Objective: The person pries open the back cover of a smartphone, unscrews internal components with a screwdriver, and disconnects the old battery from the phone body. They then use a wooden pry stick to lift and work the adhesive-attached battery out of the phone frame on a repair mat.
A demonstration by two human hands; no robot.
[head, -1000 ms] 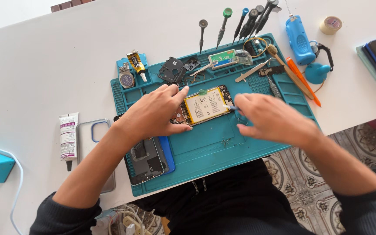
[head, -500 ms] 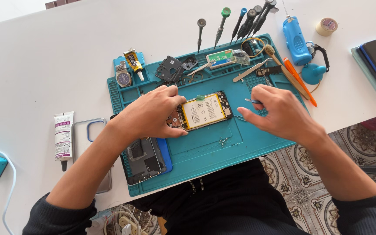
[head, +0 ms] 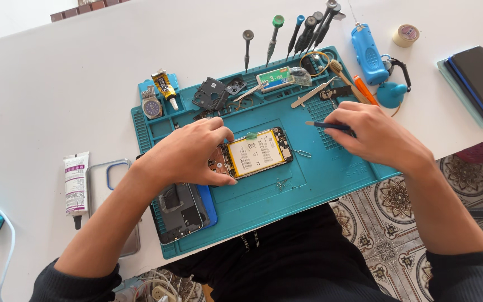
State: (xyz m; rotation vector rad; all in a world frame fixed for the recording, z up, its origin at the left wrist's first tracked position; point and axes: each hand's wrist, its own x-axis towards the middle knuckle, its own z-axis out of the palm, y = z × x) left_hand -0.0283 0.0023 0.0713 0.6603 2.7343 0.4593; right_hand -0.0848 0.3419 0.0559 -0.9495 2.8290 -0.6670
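While the left hand [head: 194, 150] clamps the opened phone [head: 255, 154] mid-mat [head: 331, 173], the right hand [head: 375, 134], right of the phone, pinches a blue tool [head: 326, 126]; best keep the phone pinned and bring the tip in shallow.

You have one view only, from the camera on your head. It looks steeply down and forward over your forearms onto the teal rubber work mat [head: 336, 173] on the white table [head: 57, 84], near enough that the mat fills the middle; patterned floor tiles [head: 398, 196] show below the table's edge.
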